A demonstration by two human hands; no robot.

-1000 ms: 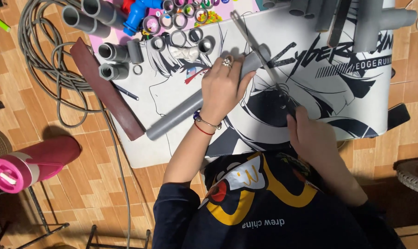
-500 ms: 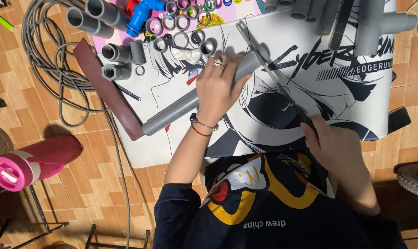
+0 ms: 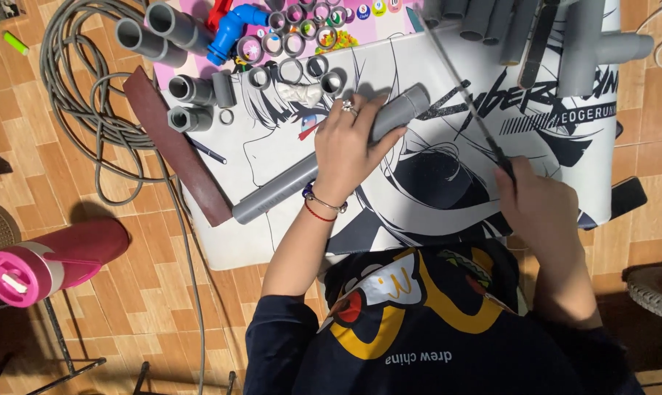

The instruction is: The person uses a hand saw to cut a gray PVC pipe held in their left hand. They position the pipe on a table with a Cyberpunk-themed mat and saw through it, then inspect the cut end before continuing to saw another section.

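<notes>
My left hand (image 3: 353, 143) presses down on a long grey plastic pipe (image 3: 272, 197). The pipe lies slantwise on a printed black-and-white mat (image 3: 433, 205). Rings and bracelets show on that hand and wrist. My right hand (image 3: 539, 208) grips the handle end of a thin saw blade (image 3: 459, 88). The blade slants up to the left, passing just right of the pipe's upper end (image 3: 411, 102). Whether the blade touches the pipe cannot be told.
Several cut grey rings (image 3: 294, 44) and a blue elbow fitting (image 3: 232, 29) lie at the mat's top. There are short pipe pieces (image 3: 155, 33) top left and grey pipes (image 3: 587, 44) top right. A brown plank (image 3: 168, 143), a coiled hose (image 3: 75, 110) and a pink bottle (image 3: 46, 263) lie on the floor at left.
My right hand has drawn to the right with the blade. My left hand stays clamped on the pipe, which has barely shifted.
</notes>
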